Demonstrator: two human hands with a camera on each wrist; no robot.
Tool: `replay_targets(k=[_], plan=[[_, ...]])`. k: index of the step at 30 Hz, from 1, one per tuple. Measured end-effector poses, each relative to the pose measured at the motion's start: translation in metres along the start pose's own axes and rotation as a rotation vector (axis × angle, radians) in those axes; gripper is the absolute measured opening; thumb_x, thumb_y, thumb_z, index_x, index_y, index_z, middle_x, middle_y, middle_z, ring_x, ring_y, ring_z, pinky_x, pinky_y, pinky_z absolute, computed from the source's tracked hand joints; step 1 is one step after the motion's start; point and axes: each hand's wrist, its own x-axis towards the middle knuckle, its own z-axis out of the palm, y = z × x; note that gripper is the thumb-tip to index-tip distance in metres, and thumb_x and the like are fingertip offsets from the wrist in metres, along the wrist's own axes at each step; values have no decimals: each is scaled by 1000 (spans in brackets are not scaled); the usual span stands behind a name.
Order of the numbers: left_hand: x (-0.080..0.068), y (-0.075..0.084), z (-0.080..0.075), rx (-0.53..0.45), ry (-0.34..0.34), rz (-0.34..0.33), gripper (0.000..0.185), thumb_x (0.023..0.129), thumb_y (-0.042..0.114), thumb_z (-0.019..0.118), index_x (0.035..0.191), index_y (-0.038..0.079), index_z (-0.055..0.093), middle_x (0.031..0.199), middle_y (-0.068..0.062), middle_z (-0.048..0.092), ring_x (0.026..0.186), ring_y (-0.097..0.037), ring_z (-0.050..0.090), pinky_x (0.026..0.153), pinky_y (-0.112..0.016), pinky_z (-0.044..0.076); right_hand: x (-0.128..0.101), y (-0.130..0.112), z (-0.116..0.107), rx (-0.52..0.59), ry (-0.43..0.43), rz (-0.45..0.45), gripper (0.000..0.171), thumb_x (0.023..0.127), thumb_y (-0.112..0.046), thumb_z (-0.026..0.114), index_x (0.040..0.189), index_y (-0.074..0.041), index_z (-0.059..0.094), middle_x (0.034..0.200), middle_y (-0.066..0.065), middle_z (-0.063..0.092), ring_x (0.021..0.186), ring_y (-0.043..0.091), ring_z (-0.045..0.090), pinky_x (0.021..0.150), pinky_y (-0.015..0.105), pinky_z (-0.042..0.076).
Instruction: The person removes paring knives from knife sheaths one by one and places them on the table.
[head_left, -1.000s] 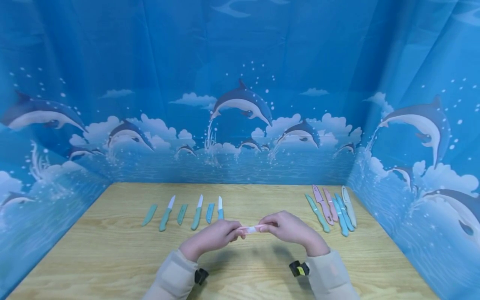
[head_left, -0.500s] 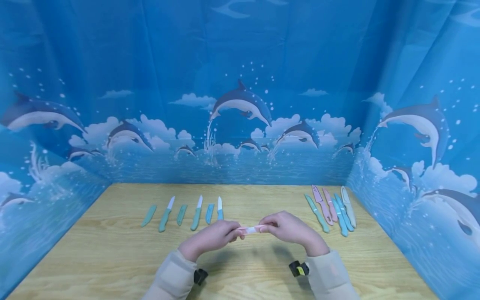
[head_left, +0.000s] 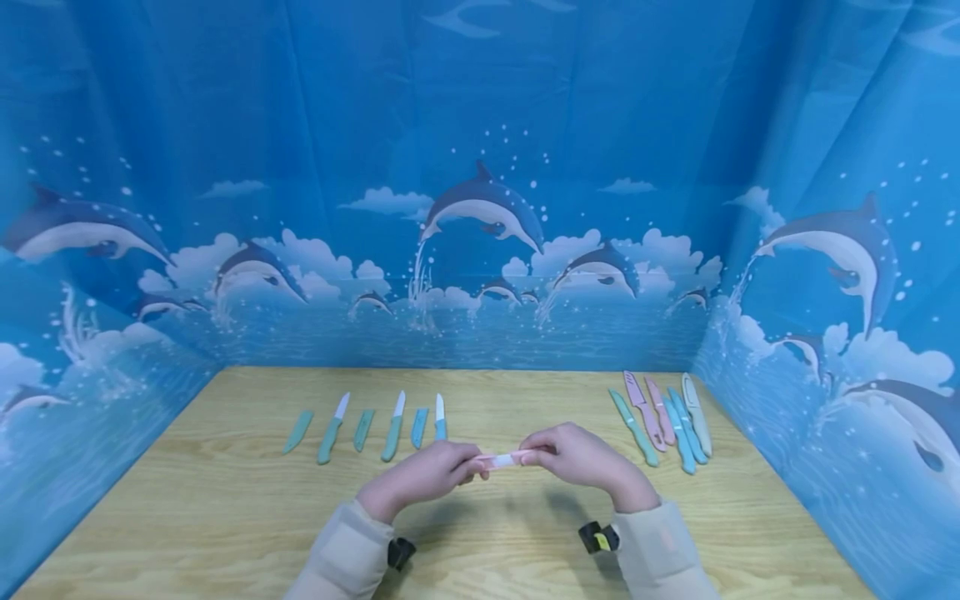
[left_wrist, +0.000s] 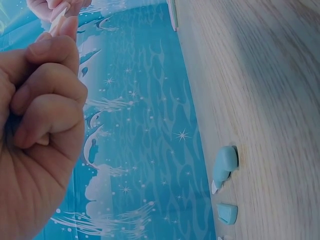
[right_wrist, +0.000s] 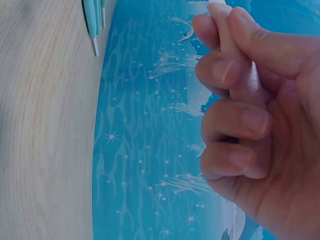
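Over the middle of the table, a pink knife (head_left: 504, 460) is held level between both hands, a short white stretch of its blade showing. Curled fingers of the right hand (head_left: 588, 467) grip its pink handle (right_wrist: 248, 92), with the thumb along it. The left hand (head_left: 422, 479) pinches the knife's pink sheath (head_left: 484, 458) at the other end, its remaining fingers folded into the palm in the left wrist view. Most of the sheath is hidden by that hand. Just beyond the left hand lies a blue knife (head_left: 440, 417), blade bare, its handle partly covered.
Left of centre on the wooden table (head_left: 225, 517), a row holds a green sheath (head_left: 298, 432), bare-bladed green knives (head_left: 393, 435), another green sheath (head_left: 363, 429) and a blue sheath (head_left: 419, 427). Several sheathed knives (head_left: 651, 417) cluster at the right. A dolphin-print curtain (head_left: 480, 325) stands behind.
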Motion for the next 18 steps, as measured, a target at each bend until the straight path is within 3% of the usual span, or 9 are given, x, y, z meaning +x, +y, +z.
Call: replay_targets(k=[8,18], plan=[[0,0,0,-14,0,-14,28,104,26,44,101,11,67,79,-13,63,56,-3,38,53,-20,38,-2,0,-1,-6,8,3,24,98,-35,56,103,-18,73,72,-12,59,55,5,39,54,24,39],[-1,-1,0,-32,1,-24,30,105,26,42,102,11,67,79,-17,62,56,-4,37,53,-21,38,-2,0,-2,-5,11,9,24,98,-34,56,103,-18,73,75,-12,62,56,6,42,56,26,41]])
